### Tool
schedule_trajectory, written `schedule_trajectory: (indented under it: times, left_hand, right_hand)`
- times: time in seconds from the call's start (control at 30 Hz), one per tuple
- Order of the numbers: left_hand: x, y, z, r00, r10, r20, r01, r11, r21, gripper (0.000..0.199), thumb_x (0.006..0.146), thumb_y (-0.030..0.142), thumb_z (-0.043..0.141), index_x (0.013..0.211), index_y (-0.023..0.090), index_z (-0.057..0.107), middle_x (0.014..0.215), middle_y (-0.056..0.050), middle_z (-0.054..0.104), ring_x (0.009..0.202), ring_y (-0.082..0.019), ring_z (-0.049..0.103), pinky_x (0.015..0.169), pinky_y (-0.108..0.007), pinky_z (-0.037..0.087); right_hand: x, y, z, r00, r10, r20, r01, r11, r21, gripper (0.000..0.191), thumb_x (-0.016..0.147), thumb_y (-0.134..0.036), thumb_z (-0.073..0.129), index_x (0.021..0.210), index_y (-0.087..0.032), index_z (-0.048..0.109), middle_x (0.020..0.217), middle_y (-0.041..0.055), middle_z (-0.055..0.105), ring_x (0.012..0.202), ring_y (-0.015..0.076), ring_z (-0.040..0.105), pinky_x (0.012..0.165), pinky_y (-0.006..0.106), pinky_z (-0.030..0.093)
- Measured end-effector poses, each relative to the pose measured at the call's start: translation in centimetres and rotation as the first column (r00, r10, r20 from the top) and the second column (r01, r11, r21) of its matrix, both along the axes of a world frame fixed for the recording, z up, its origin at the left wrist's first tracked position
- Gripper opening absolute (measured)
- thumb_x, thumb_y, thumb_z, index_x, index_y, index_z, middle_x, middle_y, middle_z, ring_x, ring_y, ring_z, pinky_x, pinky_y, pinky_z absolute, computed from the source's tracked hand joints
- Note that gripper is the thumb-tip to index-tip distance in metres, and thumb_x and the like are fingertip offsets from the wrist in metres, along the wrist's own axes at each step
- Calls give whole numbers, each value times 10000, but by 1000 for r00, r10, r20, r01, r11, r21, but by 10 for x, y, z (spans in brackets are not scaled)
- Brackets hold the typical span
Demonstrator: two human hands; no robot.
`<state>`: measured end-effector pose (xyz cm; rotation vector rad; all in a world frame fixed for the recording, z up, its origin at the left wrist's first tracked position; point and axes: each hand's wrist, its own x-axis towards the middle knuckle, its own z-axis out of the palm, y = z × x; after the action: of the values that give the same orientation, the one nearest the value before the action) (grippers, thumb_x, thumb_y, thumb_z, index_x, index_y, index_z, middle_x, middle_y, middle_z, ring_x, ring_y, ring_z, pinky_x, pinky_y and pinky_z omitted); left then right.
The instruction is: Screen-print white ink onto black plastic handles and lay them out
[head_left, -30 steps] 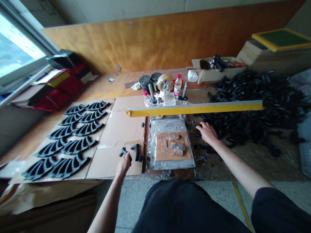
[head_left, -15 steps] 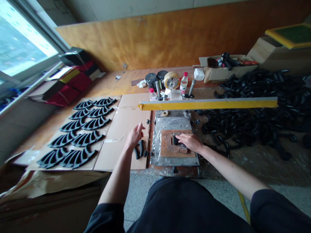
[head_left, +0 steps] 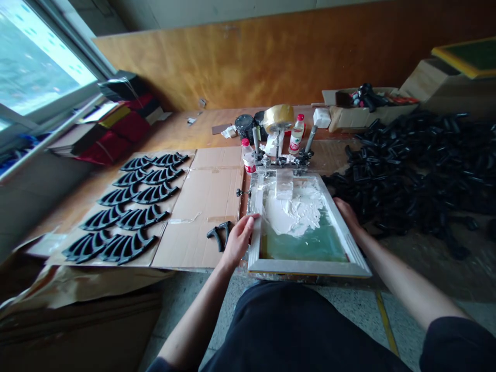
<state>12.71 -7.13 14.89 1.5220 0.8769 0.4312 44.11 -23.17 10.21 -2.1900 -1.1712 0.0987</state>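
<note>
A screen printing frame (head_left: pixel 306 266) with metal sides and a green mesh lies low over the printing base. White ink (head_left: pixel 289 217) is smeared across the mesh's far half. My left hand (head_left: pixel 241 238) grips the left side of the frame, thumb on top. On the right side, my right hand (head_left: pixel 347 214) is curled round the frame, its fingertips partly hidden. Two black curved plastic parts (head_left: pixel 221 235) rest on cardboard just left of my left hand. The base beneath the frame, and whatever lies on it, is mostly hidden. A clear block (head_left: pixel 284 185) stands at the frame's far end.
Rows of black curved parts (head_left: pixel 127 248) lie on cardboard (head_left: pixel 205 186) at left. A large heap of black parts (head_left: pixel 418 165) covers the right side. Behind the frame stand a bottle with a red cap (head_left: pixel 296 135), a tape roll (head_left: pixel 278 119) and dark tubs (head_left: pixel 244 126).
The frame has swung down from its raised position over the base. My right hand has left the black part on the base for the frame's right side; my left hand has moved right onto its left side.
</note>
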Motion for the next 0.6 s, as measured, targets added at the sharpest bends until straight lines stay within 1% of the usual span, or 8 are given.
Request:
schedule_trajectory:
  times: [0.07, 0.1, 0.2, 0.27, 0.33, 0.43, 0.5, 0.6]
  left_hand:
    - [-4, -6, -31, 996, -9, -87, 10, 1000, 5, 610, 871, 547, 515, 1374, 202, 497, 665, 36, 516, 540, -91, 424, 512, -199, 323]
    - [-4, -8, -44, 990, -11, -142, 15, 999, 34, 621, 871, 511, 528, 1415, 222, 447, 679, 38, 525, 555, -92, 440, 529, -198, 330]
    - [1, -6, -68, 954, -17, -300, 61, 988, 140, 599, 881, 435, 514, 1444, 262, 404, 712, 33, 562, 610, -107, 498, 577, -206, 352]
    - [4, -2, -75, 937, -31, -347, 93, 982, 162, 585, 886, 427, 497, 1441, 266, 410, 726, 27, 583, 625, -115, 519, 591, -212, 363]
    - [4, 0, -77, 931, -43, -361, 107, 981, 162, 578, 886, 442, 488, 1434, 268, 421, 741, 23, 598, 636, -121, 532, 599, -216, 371]
    - [2, 2, -80, 930, -50, -364, 113, 981, 155, 577, 884, 473, 483, 1424, 276, 431, 757, 21, 605, 664, -130, 544, 609, -221, 381]
    - [1, 1, -83, 933, -45, -358, 104, 984, 147, 583, 881, 487, 487, 1420, 273, 435, 761, 19, 603, 684, -135, 552, 617, -224, 390]
    - [1, 1, -84, 936, -40, -349, 96, 985, 144, 588, 882, 484, 489, 1425, 268, 431, 773, 12, 606, 703, -140, 561, 628, -230, 398]
  right_hand:
    - [15, 10, 12, 993, -96, 62, 94, 995, 30, 262, 923, -323, 524, 973, -129, 693, 961, 89, 668, 859, 205, 653, 813, 358, 535]
    - [14, 22, 19, 990, -98, 105, 93, 994, 53, 241, 896, -282, 557, 1043, -143, 687, 1053, 119, 655, 947, 235, 640, 864, 384, 519]
    - [-11, 69, 38, 957, 92, 273, -110, 993, 52, 548, 777, -273, 713, 1290, -162, 556, 1340, 156, 508, 1193, 311, 517, 994, 464, 444]
    - [-37, 97, 44, 910, 260, 322, -250, 965, -72, 553, 741, -276, 756, 1246, -153, 564, 1271, 155, 551, 1169, 321, 516, 965, 460, 447]
    - [-59, 108, 42, 886, 373, 276, -320, 921, -221, 341, 768, -257, 735, 1076, -165, 621, 1070, 112, 638, 1024, 279, 578, 864, 392, 473]
    - [-79, 92, 31, 828, 507, 240, -418, 843, -338, 55, 849, -211, 629, 895, -181, 630, 889, 61, 658, 847, 213, 600, 716, 300, 444]
    - [-84, 69, 26, 723, 639, 264, -544, 761, -353, 94, 878, -147, 545, 861, -180, 632, 855, 57, 654, 817, 195, 589, 681, 280, 409]
    - [-82, 43, 29, 543, 801, 252, -724, 598, -344, 174, 855, -78, 500, 840, -179, 640, 833, 52, 651, 798, 178, 572, 676, 272, 380]
